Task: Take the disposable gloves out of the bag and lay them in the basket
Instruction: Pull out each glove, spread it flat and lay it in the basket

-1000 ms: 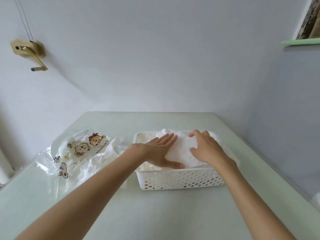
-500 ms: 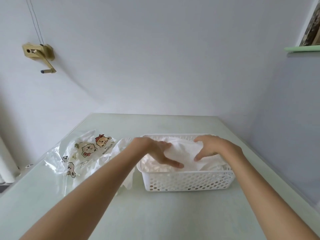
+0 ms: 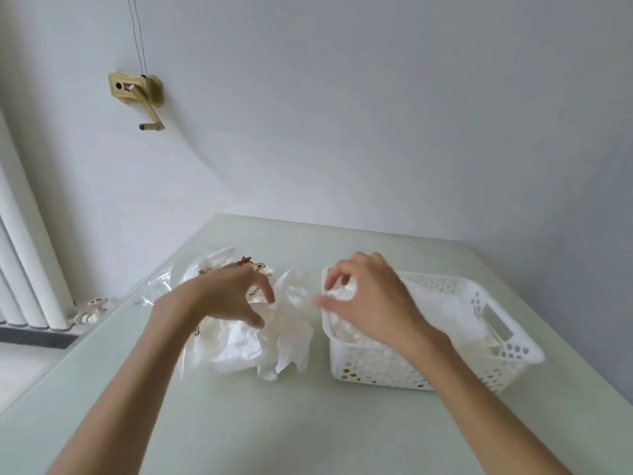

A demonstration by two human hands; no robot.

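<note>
White gloves (image 3: 260, 341) lie beneath the left hand (image 3: 229, 296); right hand (image 3: 370, 303) over basket (image 3: 513, 358), both fingers spread, empty.

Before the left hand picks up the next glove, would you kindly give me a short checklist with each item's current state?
1. Loose gloves remain outside the bag, within the left hand's reach: ok.
2. Left hand empty, fingers spread: ok.
3. Right hand clear of the basket: not ok, it hovers over the left rim.
4. Basket has room: cannot tell; white gloves already inside.
5. Bag emptied: cannot tell.
</note>
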